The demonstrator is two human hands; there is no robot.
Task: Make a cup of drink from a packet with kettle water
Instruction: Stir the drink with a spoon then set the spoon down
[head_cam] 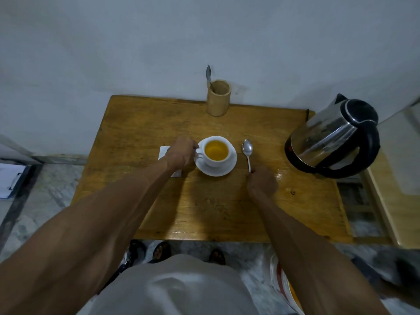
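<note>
A white cup (216,162) full of amber drink stands on a white saucer (223,170) in the middle of the wooden table (204,212). My left hand (181,153) grips the cup's handle on its left side. To the right of the saucer a metal spoon (247,150) lies on the table, bowl pointing away. My right hand (262,180) pinches the near end of its handle. A steel kettle (329,137) with a black handle and lid sits at the table's right edge. A white packet (164,151) lies under my left hand, mostly hidden.
A bamboo holder (218,98) with a second spoon (208,75) stands at the table's back edge against the wall. A clipboard (11,180) lies on the floor at the left. My feet in sandals (159,251) show below the table's near edge.
</note>
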